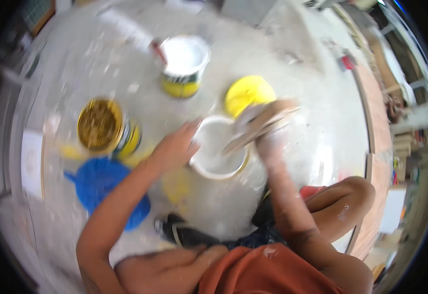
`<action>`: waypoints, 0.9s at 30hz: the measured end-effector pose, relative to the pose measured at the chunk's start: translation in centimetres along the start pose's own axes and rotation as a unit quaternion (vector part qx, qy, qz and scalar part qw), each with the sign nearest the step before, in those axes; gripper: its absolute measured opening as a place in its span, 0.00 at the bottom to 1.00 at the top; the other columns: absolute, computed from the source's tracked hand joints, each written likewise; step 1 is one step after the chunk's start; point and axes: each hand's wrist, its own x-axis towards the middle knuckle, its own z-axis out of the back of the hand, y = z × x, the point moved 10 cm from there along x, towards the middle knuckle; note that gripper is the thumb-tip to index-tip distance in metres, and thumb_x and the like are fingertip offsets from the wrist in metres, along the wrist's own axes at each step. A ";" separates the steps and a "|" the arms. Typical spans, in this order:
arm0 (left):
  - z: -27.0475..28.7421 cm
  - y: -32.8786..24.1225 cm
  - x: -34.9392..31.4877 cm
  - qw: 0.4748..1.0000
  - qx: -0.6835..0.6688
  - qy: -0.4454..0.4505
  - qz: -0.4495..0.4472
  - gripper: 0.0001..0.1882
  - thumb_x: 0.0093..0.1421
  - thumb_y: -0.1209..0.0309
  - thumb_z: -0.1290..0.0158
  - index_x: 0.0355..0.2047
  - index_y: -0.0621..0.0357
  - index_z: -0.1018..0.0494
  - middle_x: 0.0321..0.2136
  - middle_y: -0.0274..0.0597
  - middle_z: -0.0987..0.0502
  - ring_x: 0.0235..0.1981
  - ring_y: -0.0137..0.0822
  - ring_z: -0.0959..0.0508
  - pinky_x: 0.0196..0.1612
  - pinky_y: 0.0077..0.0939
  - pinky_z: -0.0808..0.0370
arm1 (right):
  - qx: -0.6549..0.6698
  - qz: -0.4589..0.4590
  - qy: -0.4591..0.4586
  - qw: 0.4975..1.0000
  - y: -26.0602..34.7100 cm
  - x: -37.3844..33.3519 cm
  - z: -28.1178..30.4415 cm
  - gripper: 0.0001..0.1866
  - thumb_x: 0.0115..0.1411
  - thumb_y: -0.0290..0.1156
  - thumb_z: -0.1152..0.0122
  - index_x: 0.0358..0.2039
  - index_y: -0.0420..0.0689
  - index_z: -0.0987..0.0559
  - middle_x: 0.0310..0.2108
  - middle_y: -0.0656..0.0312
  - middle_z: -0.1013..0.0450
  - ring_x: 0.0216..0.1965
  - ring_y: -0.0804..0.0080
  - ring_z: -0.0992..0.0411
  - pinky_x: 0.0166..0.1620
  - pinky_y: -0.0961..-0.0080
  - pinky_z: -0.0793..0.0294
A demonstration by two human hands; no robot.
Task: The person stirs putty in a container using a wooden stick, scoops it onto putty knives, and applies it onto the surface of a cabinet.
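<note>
A white bucket (217,172) stands on the floor in front of me, with pale whitish stuff inside. My left hand (176,147) grips its left rim, fingers curled over the edge. Above the bucket's right side, my right hand (272,143) is closed around a flat wooden piece (253,128), tilted so that its lower end reaches over the opening. Motion blurs the wood, so I cannot tell whether it is one board or several, and whitish smears show on that hand. Just beyond lies a round yellow lid (249,93).
Farther off stands an open white-filled paint bucket (184,56) with a red-handled tool (159,51) at its rim. On the left are a bucket of brown stuff (98,125) and a blue basin (104,183). Wooden boards (370,112) line the right side.
</note>
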 end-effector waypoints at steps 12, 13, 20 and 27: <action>-0.7 0.8 -1.0 0.985 -0.105 -0.120 0.057 0.28 0.52 0.82 0.55 0.56 0.69 0.36 0.52 0.63 0.32 0.55 0.60 0.33 0.60 0.43 0.37 | -0.157 0.149 -0.103 0.971 -2.8 -2.4 -3.2 0.30 0.65 0.58 0.57 0.28 0.39 0.25 0.24 0.59 0.30 0.26 0.65 0.29 0.30 0.68 0.31; -0.6 0.3 -0.5 0.984 -0.121 -0.125 0.039 0.28 0.51 0.82 0.55 0.56 0.70 0.36 0.51 0.63 0.31 0.55 0.60 0.32 0.60 0.42 0.36 | -0.167 0.122 -0.068 0.976 -5.2 -1.7 -3.0 0.31 0.66 0.57 0.58 0.30 0.39 0.24 0.25 0.59 0.29 0.28 0.66 0.29 0.31 0.68 0.30; 0.1 -0.2 -0.2 0.979 -0.145 -0.144 0.025 0.29 0.48 0.85 0.59 0.55 0.71 0.34 0.48 0.62 0.28 0.53 0.59 0.28 0.59 0.41 0.34 | 0.218 -0.130 0.039 0.966 -10.5 -0.2 -3.7 0.25 0.69 0.51 0.61 0.25 0.43 0.31 0.17 0.62 0.36 0.18 0.71 0.36 0.22 0.70 0.37; -0.9 -1.6 1.2 0.982 -0.154 -0.073 0.076 0.28 0.49 0.84 0.60 0.54 0.74 0.34 0.50 0.65 0.29 0.55 0.59 0.30 0.63 0.41 0.40 | -0.126 0.276 0.088 0.949 -1.1 1.9 -5.8 0.27 0.73 0.45 0.67 0.33 0.35 0.25 0.20 0.56 0.31 0.18 0.62 0.31 0.23 0.72 0.31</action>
